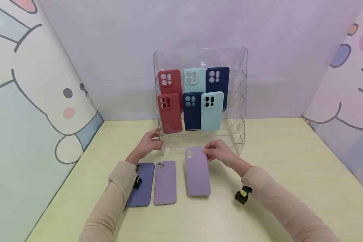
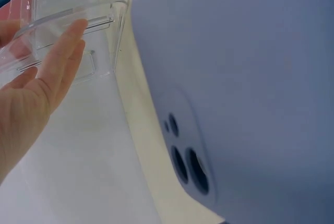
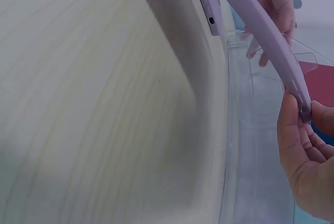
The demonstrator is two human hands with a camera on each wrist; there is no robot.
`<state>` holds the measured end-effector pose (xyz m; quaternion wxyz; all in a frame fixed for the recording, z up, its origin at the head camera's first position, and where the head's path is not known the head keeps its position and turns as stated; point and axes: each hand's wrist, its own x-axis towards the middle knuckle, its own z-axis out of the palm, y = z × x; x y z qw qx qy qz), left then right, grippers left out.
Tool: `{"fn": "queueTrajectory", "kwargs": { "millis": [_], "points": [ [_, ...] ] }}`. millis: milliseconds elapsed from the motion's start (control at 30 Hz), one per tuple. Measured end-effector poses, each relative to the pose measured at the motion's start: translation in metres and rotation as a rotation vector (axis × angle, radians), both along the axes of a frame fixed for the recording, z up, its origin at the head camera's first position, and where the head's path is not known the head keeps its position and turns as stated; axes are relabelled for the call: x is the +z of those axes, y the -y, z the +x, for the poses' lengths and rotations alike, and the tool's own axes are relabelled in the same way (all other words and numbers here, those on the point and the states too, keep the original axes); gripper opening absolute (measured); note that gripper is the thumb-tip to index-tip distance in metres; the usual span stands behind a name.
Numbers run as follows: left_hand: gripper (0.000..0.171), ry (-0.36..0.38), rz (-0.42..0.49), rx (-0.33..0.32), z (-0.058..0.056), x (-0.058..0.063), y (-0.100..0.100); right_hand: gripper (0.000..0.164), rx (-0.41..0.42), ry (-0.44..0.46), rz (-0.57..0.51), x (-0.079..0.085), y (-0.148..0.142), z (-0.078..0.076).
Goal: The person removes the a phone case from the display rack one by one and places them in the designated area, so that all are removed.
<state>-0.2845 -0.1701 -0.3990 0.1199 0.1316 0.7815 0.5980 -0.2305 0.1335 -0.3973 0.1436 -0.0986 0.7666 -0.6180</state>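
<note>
My right hand [image 1: 219, 153] pinches a lilac phone case [image 1: 198, 173] by its upper right edge, thumb on one face and fingers on the other. The case is tilted, its camera-cutout end raised toward the clear acrylic display rack [image 1: 199, 140]. In the right wrist view the case [image 3: 269, 36] shows edge-on. At the rack's left side panel rests my left hand [image 1: 149, 144], its fingers fairly straight along the clear edge in the left wrist view. Below that hand lie a blue-violet phone case [image 1: 143, 185], partly hidden by the sleeve, and another lilac case [image 1: 165, 183].
Two tiers of the rack hold cases: red [image 1: 170, 116], navy [image 1: 192, 112] and mint [image 1: 212, 112] in front, with red, mint [image 1: 195, 75] and navy [image 1: 219, 75] behind. The pale wooden table [image 1: 278, 148] meets walls with cartoon prints.
</note>
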Motion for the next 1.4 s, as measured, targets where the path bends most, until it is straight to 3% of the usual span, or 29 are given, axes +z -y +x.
{"fn": "queueTrajectory", "kwargs": {
  "millis": [200,933,1233,1400],
  "points": [
    [0.067,0.001,-0.006,0.009,0.002,0.001,0.0,0.018,0.016,0.029,0.051,-0.009,0.012,-0.002],
    [0.067,-0.006,0.004,0.006,0.002,0.002,-0.001,0.01,-0.046,0.094,0.219,-0.024,0.041,-0.002],
    [0.068,-0.004,-0.002,0.012,0.003,0.003,-0.001,0.012,-0.009,-0.008,0.402,-0.024,0.043,0.0],
    [0.068,0.012,0.013,0.011,0.002,0.002,0.0,0.012,0.003,-0.029,0.395,-0.021,0.042,0.002]
  ]
}}
